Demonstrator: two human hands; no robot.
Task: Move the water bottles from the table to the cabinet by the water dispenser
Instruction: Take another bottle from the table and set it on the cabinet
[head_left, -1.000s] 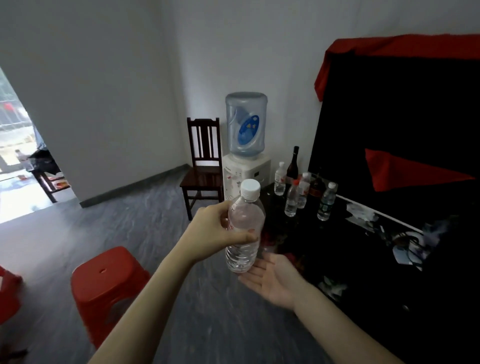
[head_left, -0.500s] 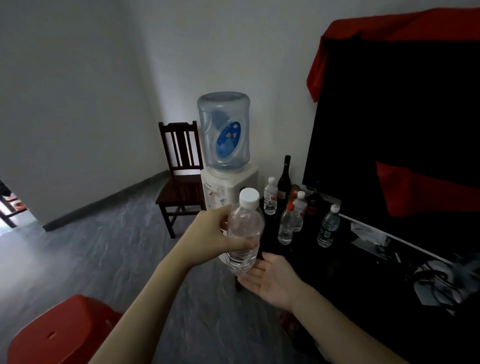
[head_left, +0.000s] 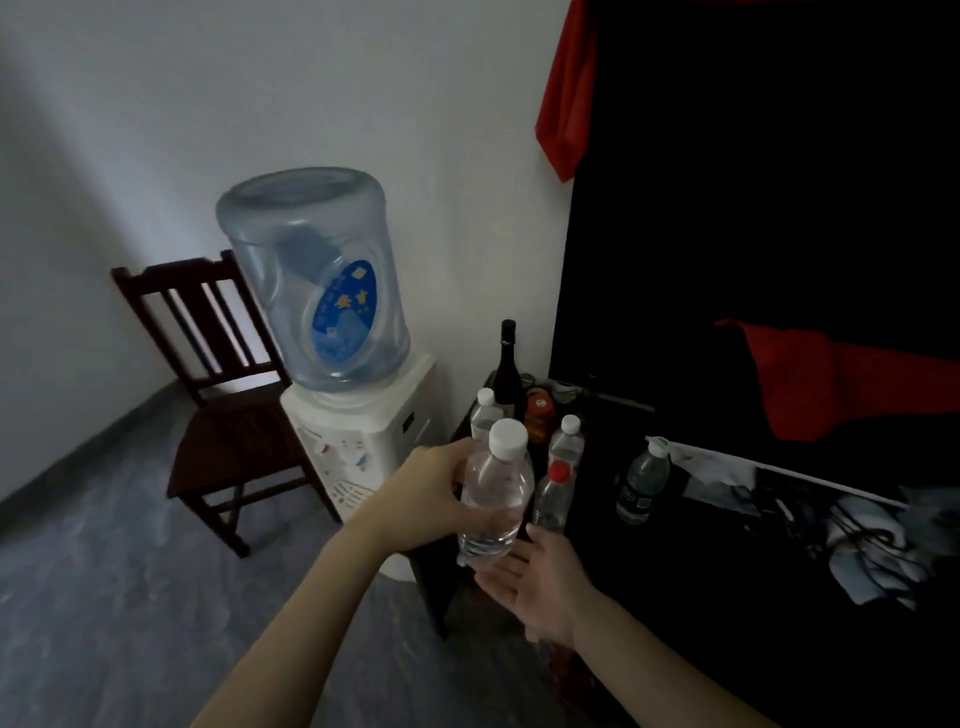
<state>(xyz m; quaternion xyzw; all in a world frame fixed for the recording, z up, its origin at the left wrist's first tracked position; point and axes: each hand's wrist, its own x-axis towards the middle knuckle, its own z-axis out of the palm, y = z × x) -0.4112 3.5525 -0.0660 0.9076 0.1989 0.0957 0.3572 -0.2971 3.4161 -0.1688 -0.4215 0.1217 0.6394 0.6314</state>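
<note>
Beside the water dispenser (head_left: 358, 431), the left hand (head_left: 431, 499) grips a white-capped water bottle (head_left: 496, 499) above the cabinet's (head_left: 675, 545) left edge, the right hand (head_left: 540, 582) open, palm up, beneath it. Set down carelessly, it could topple the red-capped bottle (head_left: 553, 493) crowded just beside.
</note>
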